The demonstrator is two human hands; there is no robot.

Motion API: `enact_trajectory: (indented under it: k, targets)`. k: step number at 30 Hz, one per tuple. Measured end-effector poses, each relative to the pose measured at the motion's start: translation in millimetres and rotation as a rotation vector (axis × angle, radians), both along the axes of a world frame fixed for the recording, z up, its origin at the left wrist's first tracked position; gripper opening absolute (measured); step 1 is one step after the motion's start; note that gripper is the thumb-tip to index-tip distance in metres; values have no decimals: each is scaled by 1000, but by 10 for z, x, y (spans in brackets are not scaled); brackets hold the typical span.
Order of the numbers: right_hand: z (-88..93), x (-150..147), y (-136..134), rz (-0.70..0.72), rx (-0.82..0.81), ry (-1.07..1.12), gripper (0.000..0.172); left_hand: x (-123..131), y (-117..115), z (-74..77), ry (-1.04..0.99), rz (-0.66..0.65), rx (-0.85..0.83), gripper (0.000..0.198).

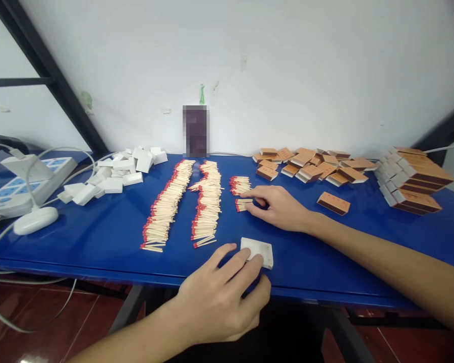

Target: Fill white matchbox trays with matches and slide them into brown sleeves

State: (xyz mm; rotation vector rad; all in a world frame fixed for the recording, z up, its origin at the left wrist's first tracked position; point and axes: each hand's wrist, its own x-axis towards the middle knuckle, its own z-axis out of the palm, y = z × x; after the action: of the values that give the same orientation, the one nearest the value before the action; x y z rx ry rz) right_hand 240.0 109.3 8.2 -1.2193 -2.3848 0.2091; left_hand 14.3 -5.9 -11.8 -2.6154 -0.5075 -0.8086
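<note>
My left hand (pixel 221 297) rests at the near edge of the blue table (pixel 109 232), its fingers closed on a white inner matchbox tray (pixel 258 250). My right hand (pixel 282 206) reaches further in, with its fingertips pinching a small bundle of red-tipped matches (pixel 243 204). Another small bunch (pixel 239 184) lies just behind it. Two long rows of matches (pixel 168 204) (pixel 207 204) run to the left of that hand.
A heap of white inner trays (pixel 115 174) lies at the back left. Orange matchbox sleeves (pixel 312 166) are scattered at the back right, one sleeve (pixel 333 203) lies alone, and a stack (pixel 412 184) stands at the far right. A power strip (pixel 18 184) with cables sits at the left edge.
</note>
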Motion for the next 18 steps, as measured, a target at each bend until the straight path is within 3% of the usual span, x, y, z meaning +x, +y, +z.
enact_trajectory:
  k: [18]
  targets:
    - [8,-6,-23,29,14,2,26,-9,-5,14,-4,-4,1,31]
